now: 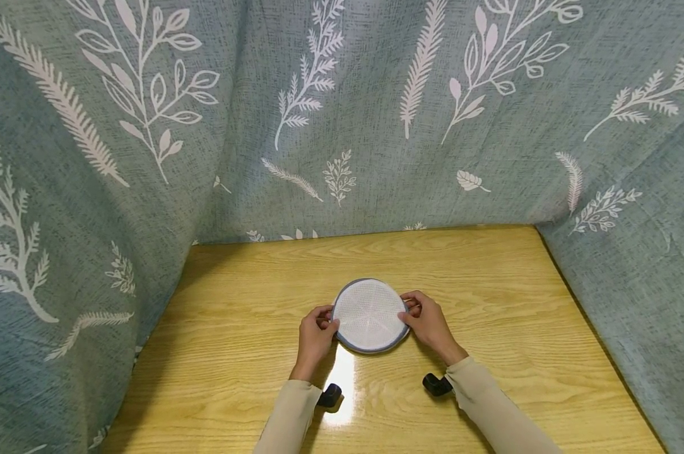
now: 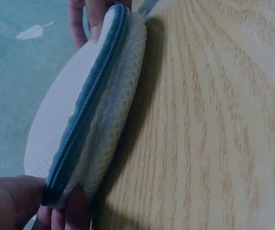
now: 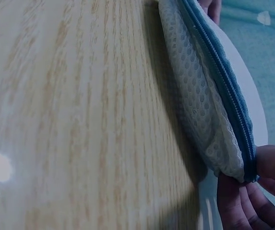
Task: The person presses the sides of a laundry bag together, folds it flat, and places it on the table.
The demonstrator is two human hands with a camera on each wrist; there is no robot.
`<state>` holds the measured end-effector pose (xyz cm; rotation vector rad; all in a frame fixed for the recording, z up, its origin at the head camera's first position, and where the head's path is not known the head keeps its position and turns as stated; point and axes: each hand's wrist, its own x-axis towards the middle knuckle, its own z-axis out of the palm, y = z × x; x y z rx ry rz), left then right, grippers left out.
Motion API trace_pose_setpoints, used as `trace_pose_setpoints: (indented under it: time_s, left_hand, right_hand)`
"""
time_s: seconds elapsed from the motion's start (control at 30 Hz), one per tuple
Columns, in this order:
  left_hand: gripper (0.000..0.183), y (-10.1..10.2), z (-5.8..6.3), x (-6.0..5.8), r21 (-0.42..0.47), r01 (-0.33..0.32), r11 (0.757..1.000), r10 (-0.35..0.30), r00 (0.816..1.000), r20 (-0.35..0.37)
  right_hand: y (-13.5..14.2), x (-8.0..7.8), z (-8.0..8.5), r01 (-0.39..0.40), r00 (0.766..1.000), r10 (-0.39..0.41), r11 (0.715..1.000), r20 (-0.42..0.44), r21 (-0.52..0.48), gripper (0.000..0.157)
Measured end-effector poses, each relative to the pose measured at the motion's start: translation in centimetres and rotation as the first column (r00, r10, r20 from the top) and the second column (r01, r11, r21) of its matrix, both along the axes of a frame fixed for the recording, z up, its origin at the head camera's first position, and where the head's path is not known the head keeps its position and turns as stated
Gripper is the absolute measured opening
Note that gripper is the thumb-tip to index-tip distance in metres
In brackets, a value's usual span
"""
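A round white mesh laundry bag (image 1: 370,315) with a blue-grey zippered rim lies flattened between both hands, low over the wooden table. My left hand (image 1: 316,335) pinches its left edge, thumb on top and fingers beneath. On the opposite edge, my right hand (image 1: 428,320) grips in the same way. Seen from the left wrist, the bag's blue zipper (image 2: 87,105) runs along the near side, closed, above a honeycomb mesh wall (image 2: 123,100). The right wrist view shows that mesh side (image 3: 192,81) sagging a little below the zipper.
The wooden table (image 1: 251,302) spreads around the hands, with a bright light reflection in front of the bag. Blue-grey curtains (image 1: 376,176) with white leaf prints hang behind and on both sides. Black wrist-camera mounts (image 1: 437,384) stick out by the sleeves.
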<state>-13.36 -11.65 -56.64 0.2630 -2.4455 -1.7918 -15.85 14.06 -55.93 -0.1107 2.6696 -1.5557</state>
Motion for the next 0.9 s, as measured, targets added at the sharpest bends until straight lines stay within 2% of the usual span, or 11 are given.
trace_pose_setpoints:
  time_s: [0.17,0.4,0.67,0.9]
  left_hand:
    - [0.028,0.0,0.2,0.1,-0.008,-0.011,1.000,0.011,1.000,-0.004]
    - [0.028,-0.1,0.1,0.0,-0.004,-0.014,1.000,0.014,1.000,-0.001]
    - [0.028,-0.3,0.0,0.0,-0.008,0.002,1.000,-0.002,1.000,-0.006]
    - [0.027,-0.9,0.3,0.2,0.033,0.025,0.999,-0.025,1.000,0.000]
  right_hand:
    - [-0.1,0.0,-0.2,-0.001,1.000,0.001,1.000,-0.012,-0.005,0.032]
    - [-0.1,0.1,-0.3,-0.029,0.992,0.026,0.999,-0.124,-0.019,0.029]
    - [0.2,-0.1,0.2,-0.037,0.999,0.036,0.999,-0.014,-0.034,0.033]
    - [1.0,0.0,0.0,-0.072,0.997,0.069,0.995,-0.040,-0.065,0.031]
